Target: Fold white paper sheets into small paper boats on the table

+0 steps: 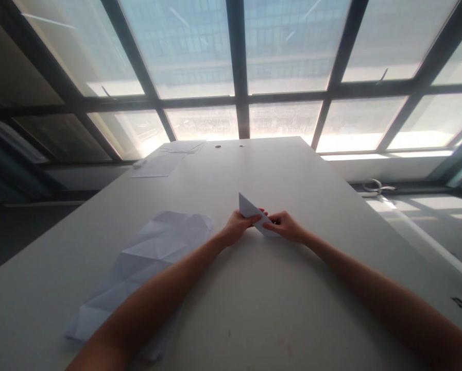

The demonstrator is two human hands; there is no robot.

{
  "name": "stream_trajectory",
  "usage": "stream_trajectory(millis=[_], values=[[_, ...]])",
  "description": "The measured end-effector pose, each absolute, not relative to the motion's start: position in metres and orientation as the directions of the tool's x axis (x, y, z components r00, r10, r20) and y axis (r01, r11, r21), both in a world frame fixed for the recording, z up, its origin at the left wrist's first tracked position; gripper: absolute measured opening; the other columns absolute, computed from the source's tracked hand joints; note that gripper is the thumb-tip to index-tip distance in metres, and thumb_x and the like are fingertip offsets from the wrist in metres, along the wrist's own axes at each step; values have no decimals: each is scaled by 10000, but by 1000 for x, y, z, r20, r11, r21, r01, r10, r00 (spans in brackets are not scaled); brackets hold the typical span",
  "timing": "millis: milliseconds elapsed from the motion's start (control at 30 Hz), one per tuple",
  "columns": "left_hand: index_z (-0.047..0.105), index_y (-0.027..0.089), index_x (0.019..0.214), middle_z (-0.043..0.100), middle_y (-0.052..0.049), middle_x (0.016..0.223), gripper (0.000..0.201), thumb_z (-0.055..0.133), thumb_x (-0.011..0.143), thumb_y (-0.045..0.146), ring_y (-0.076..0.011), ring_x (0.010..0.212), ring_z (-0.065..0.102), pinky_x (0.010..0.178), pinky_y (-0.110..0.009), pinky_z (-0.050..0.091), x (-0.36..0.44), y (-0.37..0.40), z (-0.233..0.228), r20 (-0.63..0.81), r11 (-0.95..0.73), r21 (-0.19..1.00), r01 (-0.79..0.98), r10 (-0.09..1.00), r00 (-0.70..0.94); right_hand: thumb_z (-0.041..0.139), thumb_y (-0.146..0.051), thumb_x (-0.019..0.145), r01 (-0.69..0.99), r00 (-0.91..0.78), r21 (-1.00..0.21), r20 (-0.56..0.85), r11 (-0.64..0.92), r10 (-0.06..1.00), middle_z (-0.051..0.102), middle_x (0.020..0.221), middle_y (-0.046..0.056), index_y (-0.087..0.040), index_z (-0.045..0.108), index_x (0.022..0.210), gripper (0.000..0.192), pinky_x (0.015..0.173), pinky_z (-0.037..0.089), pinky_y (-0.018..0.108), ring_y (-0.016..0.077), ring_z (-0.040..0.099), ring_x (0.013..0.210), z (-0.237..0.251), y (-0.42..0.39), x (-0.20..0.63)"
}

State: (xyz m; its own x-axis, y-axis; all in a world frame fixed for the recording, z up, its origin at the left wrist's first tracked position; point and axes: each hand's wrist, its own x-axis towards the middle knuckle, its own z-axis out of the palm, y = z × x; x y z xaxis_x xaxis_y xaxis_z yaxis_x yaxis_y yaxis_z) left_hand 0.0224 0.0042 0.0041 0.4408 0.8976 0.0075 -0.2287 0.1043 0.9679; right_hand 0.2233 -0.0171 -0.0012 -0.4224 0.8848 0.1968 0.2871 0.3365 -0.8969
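Observation:
A small folded piece of white paper (248,207) with a pointed upper corner is held between my two hands, just above the table. My left hand (237,226) grips its left side, thumb lying across the front face. On the right edge, my right hand (287,226) pinches the paper between thumb and fingers. Most fingers of both hands are hidden behind the paper. To the left, partly under my left forearm, lies a large creased sheet of white paper (157,239).
The white table (269,170) stretches away to a wall of windows (285,51). Flat white sheets (157,166) lie at its far left. Two small round marks or holes show near the far edge. A white coiled cable (373,186) sits beyond the right edge.

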Motion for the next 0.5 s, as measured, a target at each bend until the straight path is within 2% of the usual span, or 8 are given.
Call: stream_trajectory(millis=[100, 233, 500], values=[[739, 116, 1056, 738, -127, 1045, 449, 843, 685, 348, -267, 967, 683, 945, -401, 491, 22, 4, 3, 45, 13, 992, -125, 890, 454, 607, -510, 822, 287, -391, -903, 196, 321, 900, 329, 560, -41, -145, 557, 601, 430, 495, 189, 239, 87, 293, 540, -2, -18, 222], [758, 121, 1017, 746, -117, 1011, 426, 849, 669, 349, -263, 930, 687, 917, -392, 501, 24, 5, 0, 64, -20, 994, -105, 900, 432, 589, -526, 826, 274, -380, -913, 185, 302, 906, 332, 554, -37, -152, 541, 578, 451, 488, 214, 232, 90, 305, 534, 0, -21, 222], [759, 90, 923, 746, -126, 935, 394, 874, 639, 337, -253, 840, 696, 839, -392, 532, 25, 6, 3, -50, 153, 960, -233, 917, 396, 574, -529, 812, 292, -404, -917, 138, 271, 904, 385, 562, -28, -155, 562, 611, 425, 481, 237, 229, 102, 343, 538, 5, -23, 222]])
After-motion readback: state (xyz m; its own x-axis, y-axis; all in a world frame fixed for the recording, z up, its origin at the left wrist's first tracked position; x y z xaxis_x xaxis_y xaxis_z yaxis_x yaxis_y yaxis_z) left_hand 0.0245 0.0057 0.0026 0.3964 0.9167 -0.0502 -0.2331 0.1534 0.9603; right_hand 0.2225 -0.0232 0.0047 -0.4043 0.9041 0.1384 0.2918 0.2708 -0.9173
